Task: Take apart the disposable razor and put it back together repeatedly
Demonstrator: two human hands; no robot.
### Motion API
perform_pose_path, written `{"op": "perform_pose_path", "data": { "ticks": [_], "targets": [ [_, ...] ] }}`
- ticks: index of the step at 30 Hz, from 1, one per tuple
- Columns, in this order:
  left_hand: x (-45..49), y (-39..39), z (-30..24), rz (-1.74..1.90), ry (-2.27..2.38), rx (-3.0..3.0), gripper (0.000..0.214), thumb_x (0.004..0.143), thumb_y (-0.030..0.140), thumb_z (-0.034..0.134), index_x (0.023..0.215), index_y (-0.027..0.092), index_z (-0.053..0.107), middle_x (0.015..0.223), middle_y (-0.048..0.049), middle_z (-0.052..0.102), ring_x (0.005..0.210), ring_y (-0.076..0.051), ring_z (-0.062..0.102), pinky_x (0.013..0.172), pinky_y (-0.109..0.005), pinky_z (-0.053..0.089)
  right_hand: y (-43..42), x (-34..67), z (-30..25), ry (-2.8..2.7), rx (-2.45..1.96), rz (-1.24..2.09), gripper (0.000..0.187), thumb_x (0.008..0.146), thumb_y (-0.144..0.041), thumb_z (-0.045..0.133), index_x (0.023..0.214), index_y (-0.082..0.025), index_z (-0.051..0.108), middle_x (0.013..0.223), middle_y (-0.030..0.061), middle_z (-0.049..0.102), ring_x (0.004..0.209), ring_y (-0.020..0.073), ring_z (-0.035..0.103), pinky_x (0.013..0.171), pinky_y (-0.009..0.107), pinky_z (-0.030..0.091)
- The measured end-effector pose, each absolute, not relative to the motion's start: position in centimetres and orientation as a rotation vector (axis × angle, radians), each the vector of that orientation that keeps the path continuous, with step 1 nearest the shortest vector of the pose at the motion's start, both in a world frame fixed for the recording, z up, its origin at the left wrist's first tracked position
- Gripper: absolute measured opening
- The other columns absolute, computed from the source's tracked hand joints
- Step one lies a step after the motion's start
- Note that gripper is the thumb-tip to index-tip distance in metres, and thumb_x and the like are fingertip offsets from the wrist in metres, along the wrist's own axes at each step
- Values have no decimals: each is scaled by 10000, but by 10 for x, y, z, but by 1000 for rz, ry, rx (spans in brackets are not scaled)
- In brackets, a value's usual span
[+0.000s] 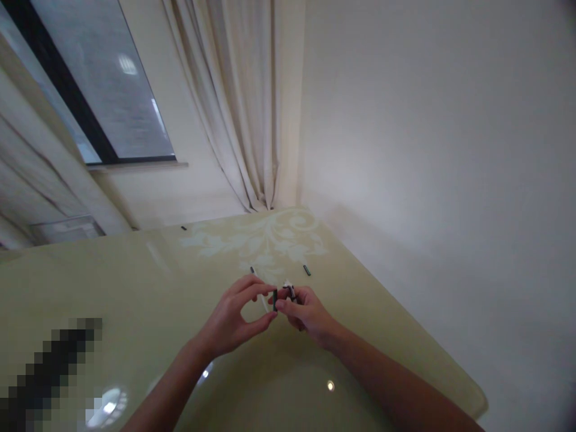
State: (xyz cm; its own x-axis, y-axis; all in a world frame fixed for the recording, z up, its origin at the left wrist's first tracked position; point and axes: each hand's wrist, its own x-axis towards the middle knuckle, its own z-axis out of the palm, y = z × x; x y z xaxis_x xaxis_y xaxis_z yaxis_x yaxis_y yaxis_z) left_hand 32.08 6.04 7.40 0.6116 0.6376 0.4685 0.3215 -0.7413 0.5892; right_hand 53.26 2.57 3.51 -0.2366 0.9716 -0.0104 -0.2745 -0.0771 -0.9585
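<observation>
Green piece (275,300) pinched, left hand (228,320) partly hides white stick (264,302).

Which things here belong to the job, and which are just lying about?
In the job:
dark green piece, left hand
black-and-white item, right hand

Apparently lying about:
short dark piece beyond right hand
tiny dark piece farther off
white stick, role unclear

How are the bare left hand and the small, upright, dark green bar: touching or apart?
Touching. The head view shows the left hand pinching the dark green bar, fingertip at its upper end, thumb at its lower.
</observation>
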Motion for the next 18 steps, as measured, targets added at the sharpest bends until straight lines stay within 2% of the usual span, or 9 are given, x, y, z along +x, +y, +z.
{"op": "perform_pose_path", "data": {
  "ticks": [6, 9, 11, 14, 18],
  "targets": [
    [325, 60, 72, 1009, 846, 2186, 497, 798, 404, 864, 1260, 264, 743, 978, -64, 728, 821, -202, 619, 794, -322, 526, 25, 534, 39, -1184, -918, 1427, 358, 777, -503, 858, 833, -183, 708, 571, -83, 422, 466, 70, 275, 447, 232, 198],
    [328, 62, 76, 899, 934, 1922, 370, 853, 509, 777, 1081, 219, 800, 859, -55, 745, 745, -194, 619, 719, -306, 501, 25, 537, 42, -1346, -981, 1144, 304, 819, -464, 840, 842, -190, 711, 618, -60, 443, 532, 96, 350, 507, 241, 261],
    [330, 62, 78, 794, 939, 1778, 396, 883, 565, 714, 983, 196, 818, 823, -61, 756, 742, -201, 635, 680, -295, 480, 24, 540, 44, -1480, -1008, 882, 241, 847, -414, 829, 880, -197, 729, 663, -42, 471, 558, 111, 391, 527, 249, 298],
    [334, 61, 79, 701, 904, 1684, 412, 863, 578, 732, 955, 190, 833, 843, -65, 777, 767, -209, 651, 684, -289, 470, 21, 543, 46, -1635, -994, 558, 162, 876, -350, 808, 914, -205, 746, 743, -2, 547, 595, 133, 463, 533, 257, 346],
    [336, 58, 72, 706, 858, 1651, 378, 840, 534, 787, 985, 188, 834, 883, -71, 792, 806, -219, 669, 734, -301, 488, 19, 546, 42, -1779, -943, 375, 92, 943, -272, 707, 993, -214, 759, 829, 54, 656, 711, 177, 602, 629, 274, 458]
  ]
}}
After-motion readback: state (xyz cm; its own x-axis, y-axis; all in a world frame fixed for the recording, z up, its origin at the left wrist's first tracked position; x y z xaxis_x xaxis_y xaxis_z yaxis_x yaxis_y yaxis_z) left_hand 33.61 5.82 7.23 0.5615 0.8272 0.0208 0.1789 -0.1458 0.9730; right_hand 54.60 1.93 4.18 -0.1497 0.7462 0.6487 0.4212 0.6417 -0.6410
